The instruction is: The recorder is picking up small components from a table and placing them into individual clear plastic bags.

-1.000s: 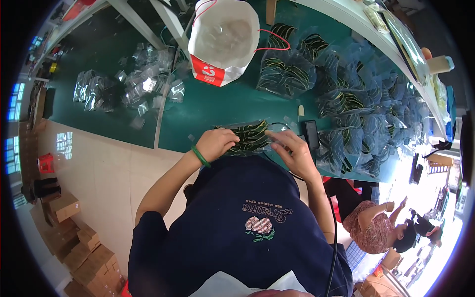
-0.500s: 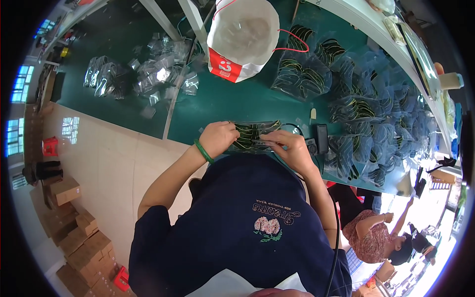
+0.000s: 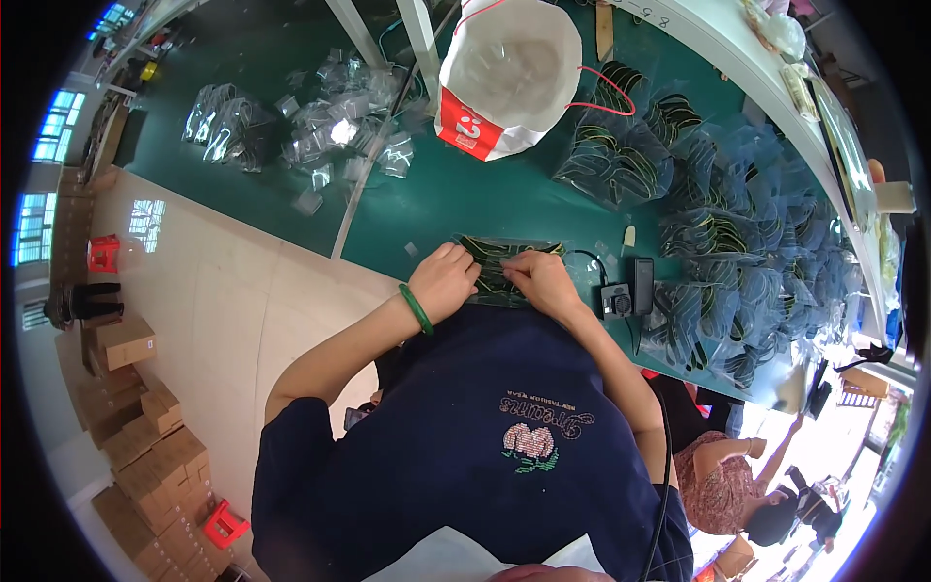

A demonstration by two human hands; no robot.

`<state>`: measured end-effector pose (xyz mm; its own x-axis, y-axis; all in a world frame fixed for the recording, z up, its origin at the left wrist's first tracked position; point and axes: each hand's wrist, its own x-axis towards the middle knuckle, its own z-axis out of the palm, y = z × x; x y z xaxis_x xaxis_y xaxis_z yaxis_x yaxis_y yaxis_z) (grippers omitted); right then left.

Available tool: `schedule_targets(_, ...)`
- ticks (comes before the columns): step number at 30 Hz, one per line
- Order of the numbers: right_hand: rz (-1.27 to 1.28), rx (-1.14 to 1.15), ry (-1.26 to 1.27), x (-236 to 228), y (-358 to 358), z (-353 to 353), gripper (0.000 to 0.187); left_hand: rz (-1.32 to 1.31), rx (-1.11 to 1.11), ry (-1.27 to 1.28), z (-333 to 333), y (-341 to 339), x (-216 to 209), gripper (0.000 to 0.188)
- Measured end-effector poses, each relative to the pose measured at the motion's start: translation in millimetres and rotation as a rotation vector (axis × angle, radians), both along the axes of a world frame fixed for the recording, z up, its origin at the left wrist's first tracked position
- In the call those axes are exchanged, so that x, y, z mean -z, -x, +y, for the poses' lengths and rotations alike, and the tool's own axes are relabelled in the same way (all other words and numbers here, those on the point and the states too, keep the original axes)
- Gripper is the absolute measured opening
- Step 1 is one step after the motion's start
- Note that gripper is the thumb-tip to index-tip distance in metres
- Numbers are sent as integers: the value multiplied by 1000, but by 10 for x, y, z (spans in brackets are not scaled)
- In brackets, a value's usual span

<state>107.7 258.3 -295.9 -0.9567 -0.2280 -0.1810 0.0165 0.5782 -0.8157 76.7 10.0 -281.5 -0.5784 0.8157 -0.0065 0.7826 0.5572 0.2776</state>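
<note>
- Your clear plastic packet (image 3: pixel 493 250) of dark, yellow-edged strips lies on the green tabletop (image 3: pixel 407 209), at the edge nearest your body, between your two hands.
- Your left hand (image 3: pixel 441 281), above the green bangle (image 3: pixel 416 308), has its fingers curled and grasping the packet's left end. Let that hand be the anchor: a firm, even hold should stop the packet skidding toward your shirt.
- Your right hand (image 3: pixel 543 283) has thumb and forefinger drawn together in a pinch on the packet's upper face, right of its middle. Whether they nip film alone or something small on it, I cannot tell.
- The step in hand seems to be fine fingertip work on the film, so press lightly and work outward from the left anchor; slack film would probably crease.
- Judge the strips by their yellow edges: if those curves bunch or cross, ease the pressure before smoothing further.
- Mind your right side. A black boxy device (image 3: pixel 616 301) with a cable (image 3: pixel 585 254) sits just beside that hand, and a sideways sweep could snag it.
- A small clear scrap (image 3: pixel 411 248) lies near your left knuckles; it could slip under the packet if you slide leftward, so lift rather than drag.
</note>
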Motion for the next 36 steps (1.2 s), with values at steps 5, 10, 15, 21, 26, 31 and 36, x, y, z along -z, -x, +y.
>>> schedule_targets(5,1,61,38,33,-66,-43,22,-26,-1,22,0,3,-6,36)
schedule_targets(10,-16,111,49,-74,-114,-57,22,-38,5,34,-3,10,0,34)
schedule_targets(15,-50,56,16,52,-109,-38,23,-51,16,21,-12,40,13,33)
schedule_targets(21,-47,-61,-199,178,17,-92,22,-35,42,4,-34,74,-9,32)
schedule_targets(26,-77,-55,-359,172,55,-204,22,-155,-73,-26,78,134,-413,28)
schedule_targets(31,-48,-172,-407,114,110,-123,25,-136,-33,-280,158,168,-81,23)
schedule_targets(36,-115,-33,-29,-306,-23,136,35,-167,-62,-280,193,234,-13,26)
